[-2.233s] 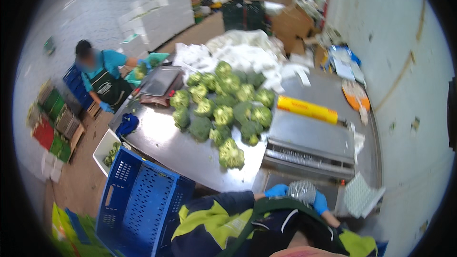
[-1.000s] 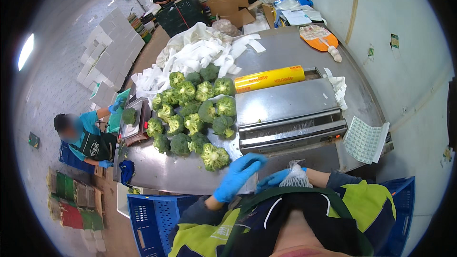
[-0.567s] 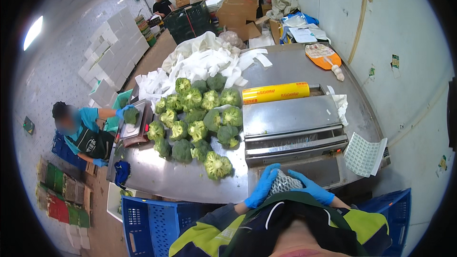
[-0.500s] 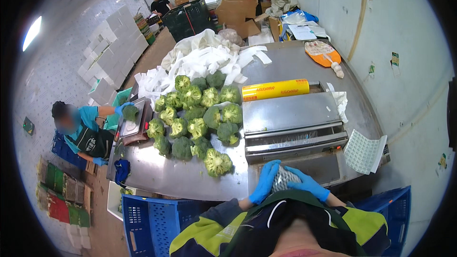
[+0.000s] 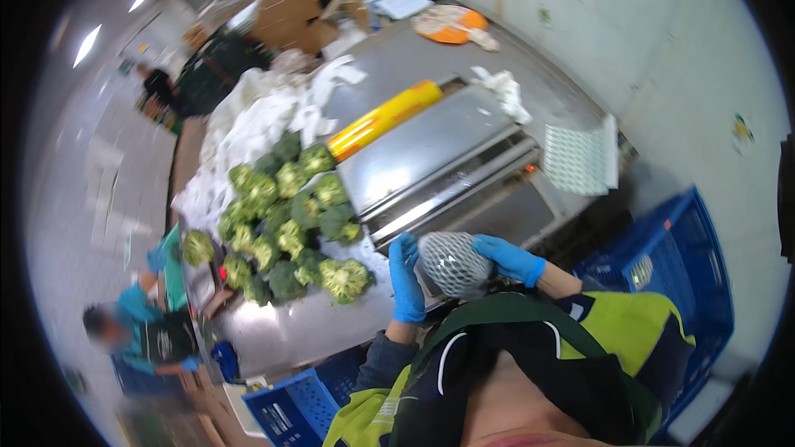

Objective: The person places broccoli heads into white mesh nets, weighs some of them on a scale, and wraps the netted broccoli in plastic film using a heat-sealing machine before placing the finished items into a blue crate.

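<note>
A round bundle in white mesh netting [image 5: 454, 265] is held against the near edge of the steel table [image 5: 281, 327]; what the net covers cannot be made out. My right hand [image 5: 512, 260], in a blue glove, grips its right side with the fingertips over the top. On the other side my left hand [image 5: 406, 279], also blue-gloved, stands upright close beside the bundle, its fingers loosely raised and not wrapped round it. Just beyond is a steel film-wrapping machine [image 5: 426, 149] with a yellow film roll [image 5: 385, 120] behind it. Left of the machine lies a pile of broccoli heads [image 5: 286, 281].
White cloth-like strips [image 5: 252, 112] heap behind the broccoli. A sheet of labels [image 5: 575, 157] hangs at the table's right. Blue crates stand at my right [image 5: 687, 281] and left [image 5: 290, 406]. A co-worker [image 5: 153, 331] is at the far left beside a scale. An orange fan-shaped thing [image 5: 451, 26] lies farther back.
My view has swung to the right and tilted. The netted bundle has come up into fuller view. My left hand has moved off its side, while my right hand keeps hold.
</note>
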Motion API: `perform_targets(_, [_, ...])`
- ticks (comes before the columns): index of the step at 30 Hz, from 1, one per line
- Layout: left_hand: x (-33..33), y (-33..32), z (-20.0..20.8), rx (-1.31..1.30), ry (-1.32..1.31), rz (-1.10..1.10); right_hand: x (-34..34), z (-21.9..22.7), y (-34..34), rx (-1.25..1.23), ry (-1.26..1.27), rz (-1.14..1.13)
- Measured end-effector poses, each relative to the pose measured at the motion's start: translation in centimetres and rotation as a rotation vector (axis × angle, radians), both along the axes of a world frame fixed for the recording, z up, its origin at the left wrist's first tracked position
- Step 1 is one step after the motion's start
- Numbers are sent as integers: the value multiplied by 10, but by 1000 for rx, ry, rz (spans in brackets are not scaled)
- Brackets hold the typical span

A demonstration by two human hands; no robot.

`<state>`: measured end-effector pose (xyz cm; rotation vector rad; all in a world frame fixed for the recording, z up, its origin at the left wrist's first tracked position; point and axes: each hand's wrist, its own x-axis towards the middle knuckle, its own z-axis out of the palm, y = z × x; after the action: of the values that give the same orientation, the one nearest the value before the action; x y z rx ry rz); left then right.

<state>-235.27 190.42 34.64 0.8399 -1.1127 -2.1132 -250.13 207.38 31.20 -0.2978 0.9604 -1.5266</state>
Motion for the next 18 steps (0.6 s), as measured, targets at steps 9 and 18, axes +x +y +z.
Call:
perform_targets(9, [-93,99,58,311,12,-806,26,67,101,-84,-300,-714])
perform_targets(18, [-124,234,48,-518,220,-1371,49,114,365,168,344,-1379])
